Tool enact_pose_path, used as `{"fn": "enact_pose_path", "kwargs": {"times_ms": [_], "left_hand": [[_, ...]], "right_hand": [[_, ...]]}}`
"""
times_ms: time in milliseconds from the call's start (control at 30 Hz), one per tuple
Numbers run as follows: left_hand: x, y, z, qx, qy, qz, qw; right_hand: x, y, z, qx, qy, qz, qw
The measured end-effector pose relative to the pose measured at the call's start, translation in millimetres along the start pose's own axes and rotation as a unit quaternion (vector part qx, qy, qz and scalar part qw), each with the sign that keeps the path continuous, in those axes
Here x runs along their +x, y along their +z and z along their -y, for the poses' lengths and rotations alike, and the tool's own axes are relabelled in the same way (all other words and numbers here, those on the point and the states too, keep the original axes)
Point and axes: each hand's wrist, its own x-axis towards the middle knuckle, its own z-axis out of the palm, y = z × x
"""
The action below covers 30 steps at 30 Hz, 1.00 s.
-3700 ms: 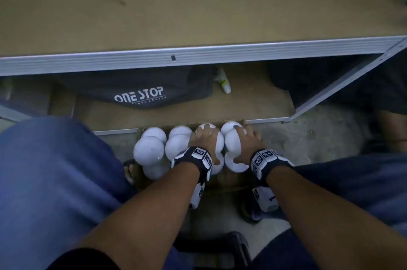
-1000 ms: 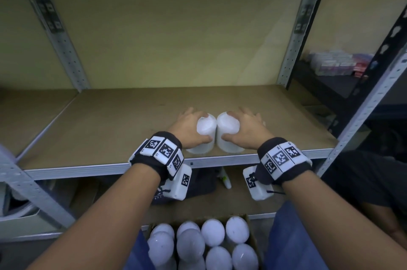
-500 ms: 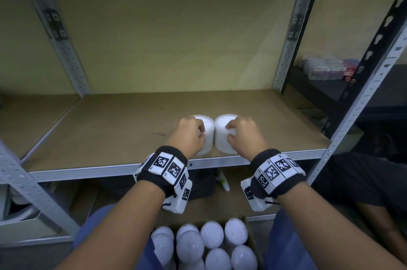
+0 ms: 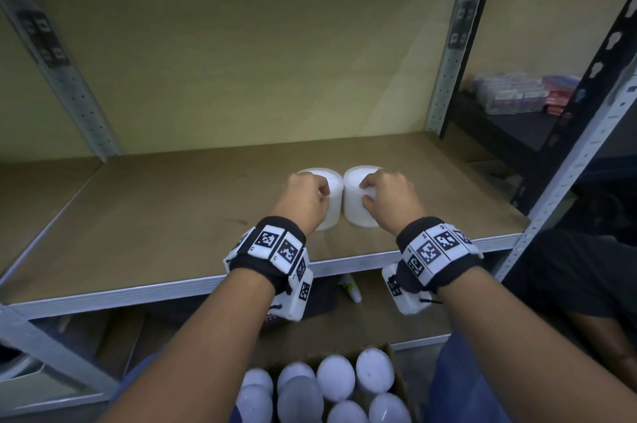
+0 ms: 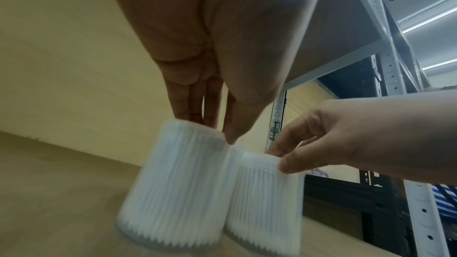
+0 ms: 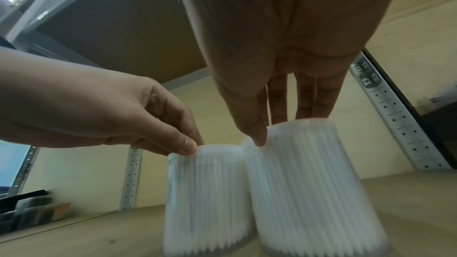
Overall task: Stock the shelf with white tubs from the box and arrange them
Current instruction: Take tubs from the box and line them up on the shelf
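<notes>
At mid-frame on the shelf (image 4: 172, 215), each hand pinches a tub's top rim: left hand (image 4: 303, 203) on left tub (image 4: 331, 188), right hand (image 4: 389, 200) on right tub (image 4: 355, 195). Tubs seem to touch; fingertips are hidden, edges blurred. The box (image 4: 393, 353) is cut off at the bottom.

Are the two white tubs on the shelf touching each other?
Touching. In the left wrist view the left tub and right tub press together along their upper sides, with no gap showing there; the head view agrees.

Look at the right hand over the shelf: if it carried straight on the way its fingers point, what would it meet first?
The right hand points down at the right white ribbed plastic tub; its fingertips already seem to be on the rim, so the tub comes first.
</notes>
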Motion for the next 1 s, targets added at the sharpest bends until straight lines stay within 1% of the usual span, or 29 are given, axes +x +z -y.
{"fn": "enact_pose_path", "kwargs": {"times_ms": [100, 333, 467, 733, 1000], "left_hand": [[21, 9, -3, -0.011, 0.004, 0.006, 1.000], [73, 31, -15, -0.002, 0.019, 0.007, 1.000], [106, 44, -21, -0.025, 0.011, 0.025, 0.999], [160, 69, -25, -0.046, 0.010, 0.018, 0.999], [198, 88, -31, -0.029, 0.018, 0.004, 0.999]], "right_hand": [[19, 0, -9, 0.002, 0.014, 0.006, 1.000], [72, 5, -34, 0.014, 0.043, 0.016, 0.999], [103, 8, -51, 0.017, 0.059, 0.015, 0.998], [153, 16, -75, -0.025, 0.049, 0.000, 0.999], [193, 18, -94, -0.038, 0.042, -0.006, 0.998]]}}
